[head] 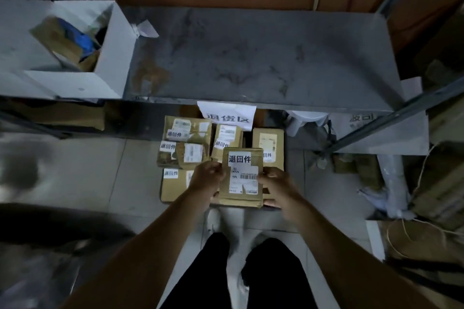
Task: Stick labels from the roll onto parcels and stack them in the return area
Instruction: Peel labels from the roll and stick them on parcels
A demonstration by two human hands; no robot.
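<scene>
Now | brown parcel | white label on top | both hands gripping

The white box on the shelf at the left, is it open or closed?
Open. The white box has its top flaps folded outward, and brown and blue things inside it show from above on the grey shelf.

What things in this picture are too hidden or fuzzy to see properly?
All in the head view:
- Brown cardboard parcel gripped by the left hand and right hand: its underside faces away, and the small print on its white shipping label is too small to read.
- Open white cardboard box on the grey metal shelf: its contents are blurred.
- Floor under that shelf: hidden by it.
</scene>
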